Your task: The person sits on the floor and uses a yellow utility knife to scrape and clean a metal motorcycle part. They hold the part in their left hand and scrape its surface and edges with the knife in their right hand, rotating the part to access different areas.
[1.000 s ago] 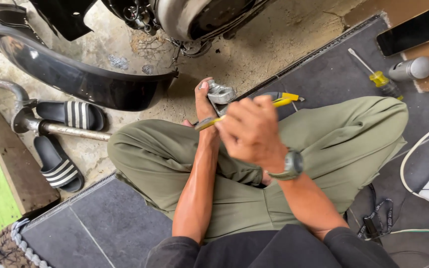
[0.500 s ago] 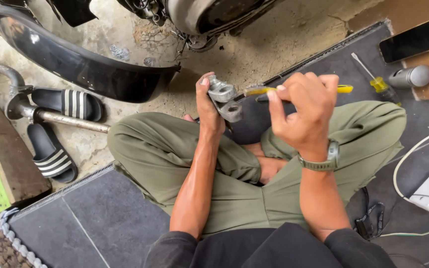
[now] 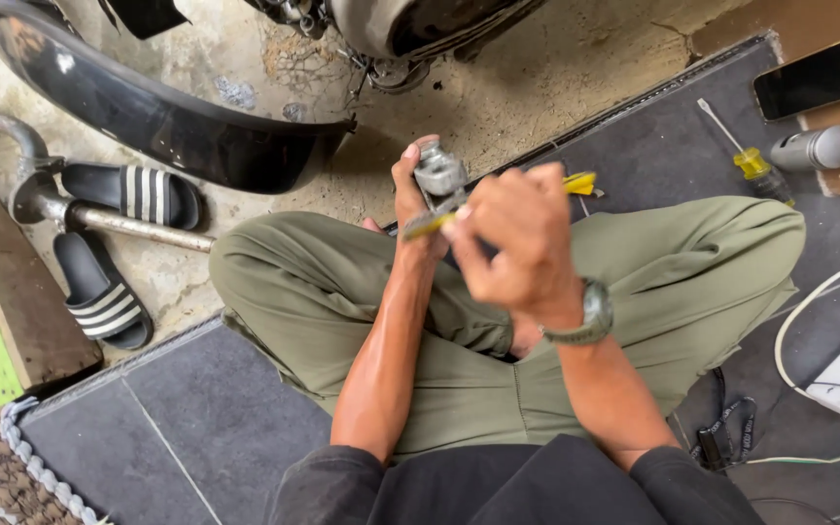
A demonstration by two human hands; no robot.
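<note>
small metal part held at frame centre, yellow-handled tool worked against it

i see my left hand (image 3: 410, 199) closed around the metal part (image 3: 438, 175); it looks stiff, dense and likely slick, best pinched by its sides. my right hand (image 3: 517, 243) clasps the yellow-handled tool (image 3: 580, 182), its long axis running lower left to upper right.

Sandals (image 3: 114, 243) left of crossed legs (image 3: 498, 321); fender (image 3: 148, 107) behind them; screwdriver (image 3: 746, 156), phone (image 3: 819, 73) far right; metal part (image 3: 437, 177) held centre, above knees.
</note>
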